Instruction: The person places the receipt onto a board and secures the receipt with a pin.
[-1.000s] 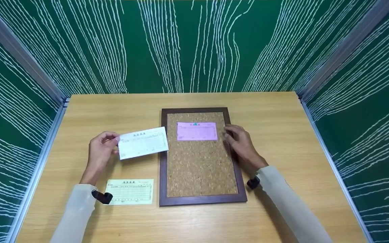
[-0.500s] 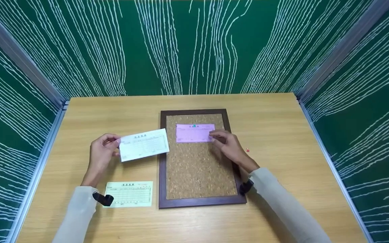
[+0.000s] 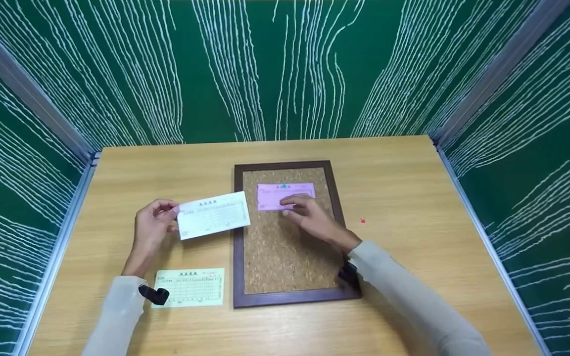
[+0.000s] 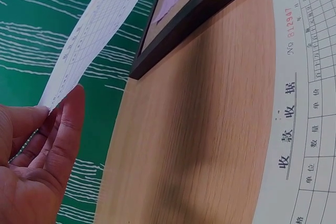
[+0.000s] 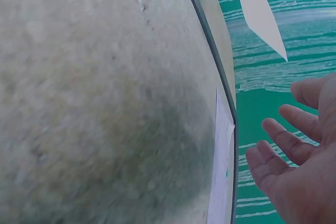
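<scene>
The left hand pinches a white printed slip at its left edge; the slip's right end is over the frame's left side. In the left wrist view, thumb and fingers grip the slip's end. A pink slip lies on the upper part of the cork board, with a green pin at its top edge. The right hand, fingers loosely bent, is over the board and covers the pink slip's lower right. In the right wrist view this hand holds nothing.
A pale green slip lies on the table left of the board, near the left forearm. A small red object lies right of the board. Green walls with white lines stand around the table.
The right hand has moved left from the board's right edge to over the pink slip. The small red object, not visible earlier, shows on the table. The left hand still holds the white slip.
</scene>
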Demonstrator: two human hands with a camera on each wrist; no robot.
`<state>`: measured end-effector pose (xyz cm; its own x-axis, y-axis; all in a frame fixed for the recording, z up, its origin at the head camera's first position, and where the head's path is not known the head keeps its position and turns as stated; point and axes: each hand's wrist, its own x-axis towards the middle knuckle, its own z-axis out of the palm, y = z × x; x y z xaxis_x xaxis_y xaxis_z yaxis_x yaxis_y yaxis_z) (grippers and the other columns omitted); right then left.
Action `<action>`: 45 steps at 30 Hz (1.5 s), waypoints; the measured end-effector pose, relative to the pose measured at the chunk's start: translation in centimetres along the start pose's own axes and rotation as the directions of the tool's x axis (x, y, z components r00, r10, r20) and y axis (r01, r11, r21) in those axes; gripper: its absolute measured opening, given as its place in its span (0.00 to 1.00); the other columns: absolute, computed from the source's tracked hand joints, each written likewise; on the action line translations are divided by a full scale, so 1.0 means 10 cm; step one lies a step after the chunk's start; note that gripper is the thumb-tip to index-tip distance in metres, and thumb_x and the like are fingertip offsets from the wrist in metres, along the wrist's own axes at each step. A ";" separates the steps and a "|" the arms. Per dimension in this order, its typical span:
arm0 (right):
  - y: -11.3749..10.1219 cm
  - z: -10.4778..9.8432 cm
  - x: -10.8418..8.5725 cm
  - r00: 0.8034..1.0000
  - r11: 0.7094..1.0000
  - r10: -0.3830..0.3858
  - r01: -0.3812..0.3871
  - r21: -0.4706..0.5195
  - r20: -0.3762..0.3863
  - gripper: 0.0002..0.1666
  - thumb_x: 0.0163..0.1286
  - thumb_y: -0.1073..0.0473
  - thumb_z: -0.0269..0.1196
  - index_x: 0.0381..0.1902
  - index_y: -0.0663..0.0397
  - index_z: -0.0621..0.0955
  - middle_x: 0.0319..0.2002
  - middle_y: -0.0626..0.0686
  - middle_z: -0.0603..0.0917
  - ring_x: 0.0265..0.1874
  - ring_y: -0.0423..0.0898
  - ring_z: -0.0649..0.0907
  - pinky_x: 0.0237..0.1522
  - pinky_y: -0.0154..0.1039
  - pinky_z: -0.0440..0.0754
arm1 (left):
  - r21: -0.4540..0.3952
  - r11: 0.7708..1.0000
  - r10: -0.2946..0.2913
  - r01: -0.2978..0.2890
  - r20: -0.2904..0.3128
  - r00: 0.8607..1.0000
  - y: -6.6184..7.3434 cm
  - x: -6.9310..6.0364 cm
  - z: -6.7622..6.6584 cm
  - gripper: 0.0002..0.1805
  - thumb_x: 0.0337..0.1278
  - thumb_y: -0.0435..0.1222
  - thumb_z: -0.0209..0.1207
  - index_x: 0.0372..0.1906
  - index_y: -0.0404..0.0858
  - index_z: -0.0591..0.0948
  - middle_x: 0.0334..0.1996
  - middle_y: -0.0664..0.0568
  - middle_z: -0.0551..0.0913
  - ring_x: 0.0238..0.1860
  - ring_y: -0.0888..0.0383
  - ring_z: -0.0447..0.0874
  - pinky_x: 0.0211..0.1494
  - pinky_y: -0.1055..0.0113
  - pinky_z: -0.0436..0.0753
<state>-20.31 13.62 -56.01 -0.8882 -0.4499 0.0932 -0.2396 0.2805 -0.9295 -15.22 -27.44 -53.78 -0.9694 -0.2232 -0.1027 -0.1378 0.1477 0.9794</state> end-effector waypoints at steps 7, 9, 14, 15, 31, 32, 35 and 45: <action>-0.12 0.08 0.07 0.999 0.999 -0.011 0.013 -0.052 0.039 0.18 0.81 0.64 0.66 0.63 0.70 0.85 0.63 0.63 0.86 0.68 0.65 0.82 0.71 0.56 0.82 | -0.008 1.000 0.024 -0.024 0.001 1.000 0.02 -0.01 0.01 0.10 0.78 0.27 0.64 0.55 0.25 0.84 0.44 0.45 0.86 0.37 0.59 0.88 0.34 0.68 0.89; -0.13 0.11 0.08 0.999 0.998 -0.016 0.019 -0.065 0.043 0.18 0.81 0.65 0.66 0.62 0.70 0.86 0.62 0.64 0.86 0.68 0.65 0.82 0.70 0.54 0.83 | -0.013 0.999 0.031 -0.031 0.000 1.000 0.01 0.00 0.02 0.09 0.77 0.27 0.64 0.54 0.25 0.84 0.43 0.45 0.86 0.36 0.59 0.88 0.33 0.68 0.89; -0.12 0.18 0.10 0.998 0.997 -0.043 0.046 -0.070 0.050 0.18 0.80 0.64 0.68 0.61 0.72 0.86 0.60 0.65 0.87 0.66 0.65 0.83 0.69 0.53 0.84 | -0.016 1.000 0.024 -0.025 -0.003 1.000 0.01 0.00 0.05 0.09 0.77 0.27 0.64 0.54 0.26 0.85 0.44 0.44 0.87 0.37 0.59 0.88 0.34 0.65 0.90; -0.12 0.20 0.10 0.998 0.997 -0.045 0.048 -0.065 0.051 0.18 0.80 0.64 0.68 0.60 0.72 0.86 0.60 0.64 0.87 0.66 0.65 0.83 0.69 0.52 0.84 | -0.017 1.000 0.026 -0.026 -0.006 1.000 0.00 0.00 0.05 0.09 0.77 0.27 0.64 0.54 0.27 0.85 0.44 0.44 0.87 0.37 0.58 0.88 0.34 0.65 0.90; -0.07 0.34 0.12 0.993 0.998 -0.022 0.028 -0.052 0.116 0.20 0.81 0.58 0.68 0.61 0.70 0.86 0.59 0.62 0.87 0.63 0.59 0.86 0.71 0.50 0.83 | -0.025 1.000 0.011 -0.011 0.011 1.000 0.06 0.00 0.14 0.09 0.78 0.28 0.64 0.54 0.27 0.85 0.45 0.43 0.86 0.39 0.56 0.88 0.36 0.64 0.91; -0.07 0.34 0.12 0.993 0.999 -0.019 0.025 -0.047 0.118 0.20 0.82 0.58 0.68 0.61 0.69 0.86 0.59 0.62 0.87 0.63 0.59 0.85 0.71 0.50 0.83 | -0.026 1.000 0.015 -0.014 0.012 1.000 0.06 0.00 0.15 0.09 0.78 0.28 0.64 0.54 0.27 0.85 0.45 0.43 0.86 0.39 0.56 0.88 0.36 0.64 0.91; -0.07 0.36 0.13 0.993 0.999 -0.018 0.023 -0.043 0.119 0.21 0.82 0.58 0.68 0.62 0.69 0.86 0.60 0.62 0.87 0.63 0.59 0.86 0.70 0.49 0.84 | -0.029 0.999 0.034 -0.034 0.013 0.999 0.06 0.01 0.17 0.08 0.77 0.27 0.64 0.53 0.26 0.85 0.43 0.43 0.86 0.37 0.57 0.88 0.34 0.66 0.91; -0.06 0.39 0.14 0.992 0.999 -0.045 0.048 -0.022 0.121 0.19 0.80 0.60 0.68 0.61 0.67 0.87 0.58 0.63 0.88 0.60 0.58 0.88 0.68 0.47 0.85 | -0.026 0.997 0.069 -0.068 0.017 0.997 0.05 0.02 0.25 0.07 0.77 0.26 0.64 0.52 0.27 0.86 0.41 0.44 0.87 0.35 0.57 0.88 0.35 0.60 0.92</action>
<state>-19.91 9.51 -56.70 -0.8224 -0.5615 0.0913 -0.2906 0.2767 -0.9160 -15.98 -24.95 -53.73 -0.9799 -0.1959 -0.0380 -0.0658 0.1372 0.9884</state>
